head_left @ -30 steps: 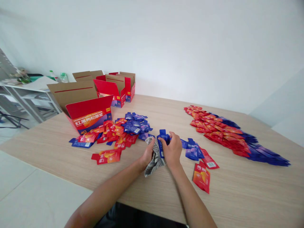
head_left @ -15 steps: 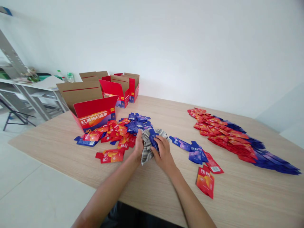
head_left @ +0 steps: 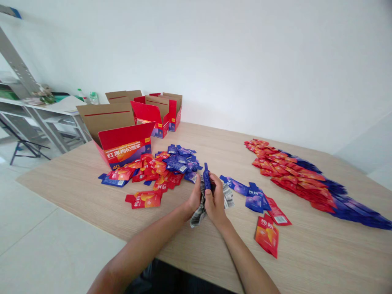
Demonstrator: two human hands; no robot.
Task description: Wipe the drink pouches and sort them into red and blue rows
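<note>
In the middle of the table, my right hand [head_left: 216,202] is closed on a blue pouch [head_left: 206,176], which stands nearly on edge with its narrow tab pointing up. My left hand [head_left: 194,198] is wrapped around a grey striped cloth [head_left: 198,217], close against the pouch's left side. Part of the cloth spreads out behind my right hand. Just beyond my hands lies a loose heap of blue pouches [head_left: 177,162] and red pouches [head_left: 153,166]. To the right are a few scattered pouches, among them a blue one [head_left: 254,199] and a red one [head_left: 267,236].
An open red carton [head_left: 125,145] stands at the left, with more open cartons [head_left: 154,116] behind it. Overlapping rows of red pouches [head_left: 294,179] and blue pouches [head_left: 358,210] run along the right side. A single red pouch [head_left: 143,200] lies near the left table edge.
The blue pouch has turned from lying against the cloth to standing on edge, tab up. Both hands have shifted slightly right and closer together, bunching the cloth between them.
</note>
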